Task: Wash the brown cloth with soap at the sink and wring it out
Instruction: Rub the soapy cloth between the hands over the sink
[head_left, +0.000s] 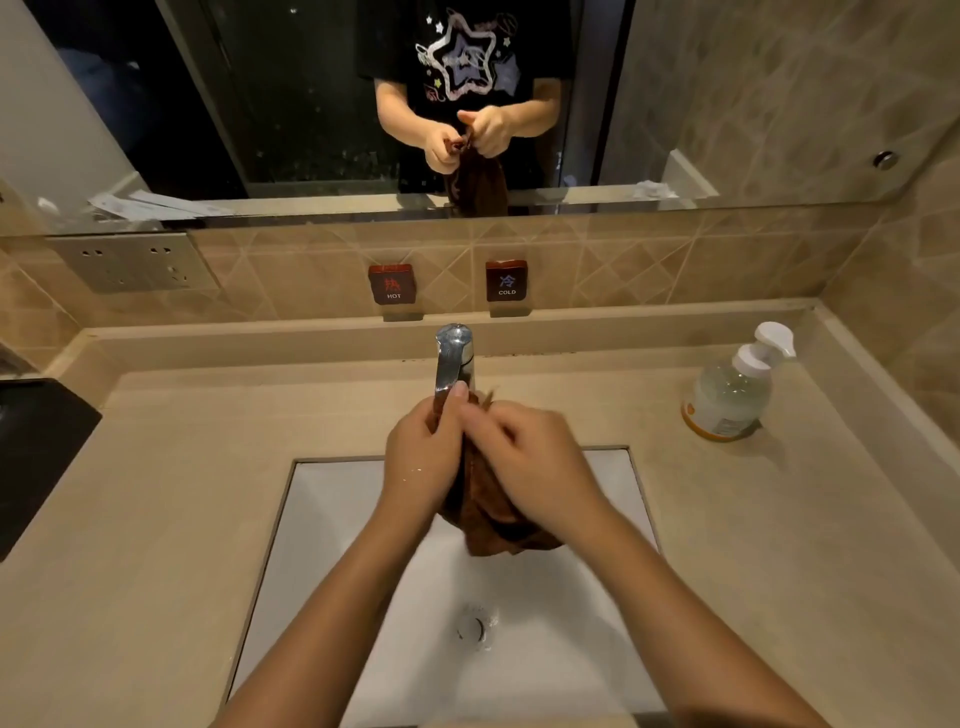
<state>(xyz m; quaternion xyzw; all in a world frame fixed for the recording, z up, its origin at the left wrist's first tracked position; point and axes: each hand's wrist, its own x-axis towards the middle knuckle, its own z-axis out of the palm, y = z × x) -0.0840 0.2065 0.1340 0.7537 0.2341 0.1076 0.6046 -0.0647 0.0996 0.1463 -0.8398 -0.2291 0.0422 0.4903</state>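
The brown cloth (493, 525) hangs bunched over the white sink basin (332, 525), just in front of the chrome tap (453, 358). My left hand (423, 457) grips its upper part from the left. My right hand (535, 462) grips the same bunch from the right, fingers touching the left hand. The lower end of the cloth droops between my wrists. A clear soap pump bottle (732, 395) stands on the counter at the right, apart from both hands. No water stream shows at the tap.
Hot (392, 284) and cold (506, 281) labelled controls sit on the tiled wall behind the tap. A black object (36, 452) lies at the counter's left edge. The drain (477, 626) is in the basin's middle. A mirror above reflects my hands.
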